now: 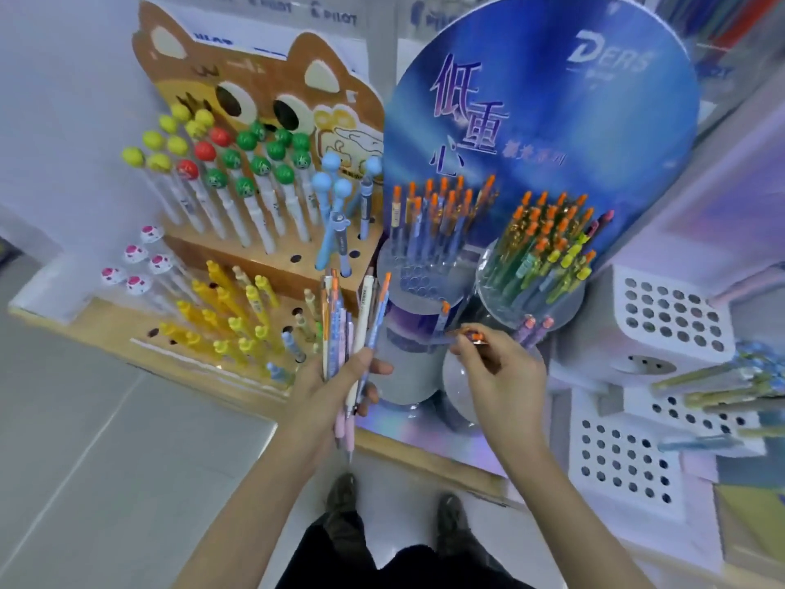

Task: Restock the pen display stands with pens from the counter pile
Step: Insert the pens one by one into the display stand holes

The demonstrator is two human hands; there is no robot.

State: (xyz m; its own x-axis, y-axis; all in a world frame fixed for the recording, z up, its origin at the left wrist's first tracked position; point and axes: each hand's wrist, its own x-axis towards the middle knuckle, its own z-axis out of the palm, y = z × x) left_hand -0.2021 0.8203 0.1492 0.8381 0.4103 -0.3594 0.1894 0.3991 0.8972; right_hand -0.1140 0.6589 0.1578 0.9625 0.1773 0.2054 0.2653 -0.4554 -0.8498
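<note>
Two hands work above the counter's (441,461) front edge. Your left hand (327,388) grips a bundle of pens (352,316) upright, fingers curled round the barrels, and the writing tips hang out past that edge. The bundle stands just in front of the cat-shaped stand's (263,78) right end. Your right hand (505,376) pinches one orange-capped pen (469,335) between thumb and fingertips, roughly level, close before the blue display stand (543,99). The left clear tier (418,269) shows open holes along its front, while the right clear tier (531,291) is packed tight. A white perforated stand (671,316) sits toward the counter's right edge, and only a narrow gap separates your hands.
</note>
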